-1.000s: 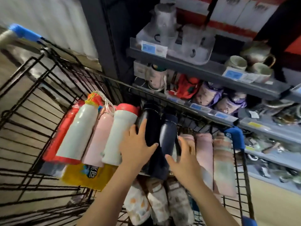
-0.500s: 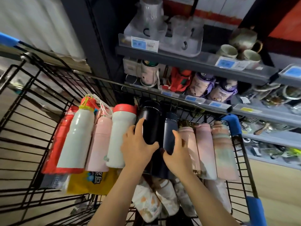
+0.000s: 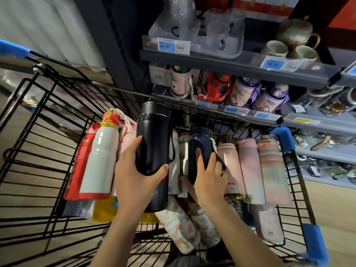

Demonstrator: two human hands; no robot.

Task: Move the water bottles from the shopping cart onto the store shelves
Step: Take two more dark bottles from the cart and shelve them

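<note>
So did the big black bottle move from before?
Yes. The big black bottle came up out of the row, its cap now near the cart's far rim, held by the left hand.

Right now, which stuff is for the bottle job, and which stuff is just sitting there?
For the job:
black bottle, gripped by the left hand
navy bottle, gripped by the right hand
pink bottles in the shopping cart
store shelf

Just sitting there:
glass cups
ceramic mugs
price tag
</note>
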